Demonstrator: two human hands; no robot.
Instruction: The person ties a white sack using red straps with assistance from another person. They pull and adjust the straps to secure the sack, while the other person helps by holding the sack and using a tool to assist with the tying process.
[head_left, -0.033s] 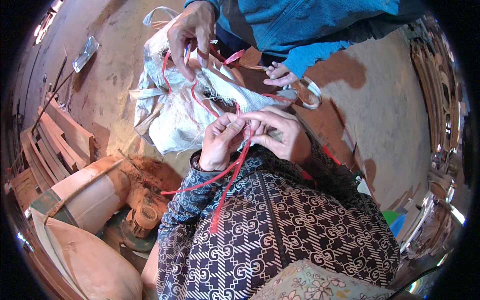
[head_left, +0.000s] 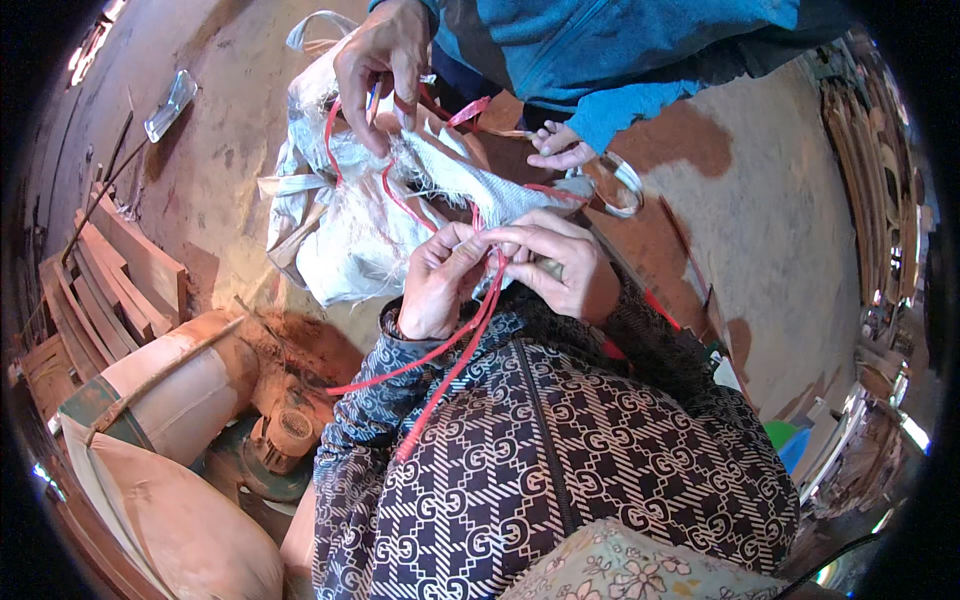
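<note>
My left hand (head_left: 436, 284) and my right hand (head_left: 562, 268) meet in front of my chest, thumbs and fingers pinching a red plastic string (head_left: 472, 333). Two loose ends of it hang down over my patterned jacket. Just beyond my hands lies a white woven sack (head_left: 350, 248) with a frayed edge, and more red string is threaded along its mouth. Across from me, a co-worker in a blue jacket has one hand (head_left: 385, 75) over the sack's rim, pinching something thin. Their other hand (head_left: 562, 147) is beside a white strap (head_left: 628, 190).
Wooden boards (head_left: 115, 285) are stacked at the left. Below them are a dusty motor (head_left: 285, 440) and large pale filled bags (head_left: 185, 520). More planks (head_left: 858, 180) lean along the right side. A clear plastic piece (head_left: 172, 105) lies on the floor.
The loose ends of the red string have swung slightly, the longer one to the left. My hands and the co-worker's hands stay nearly in place.
</note>
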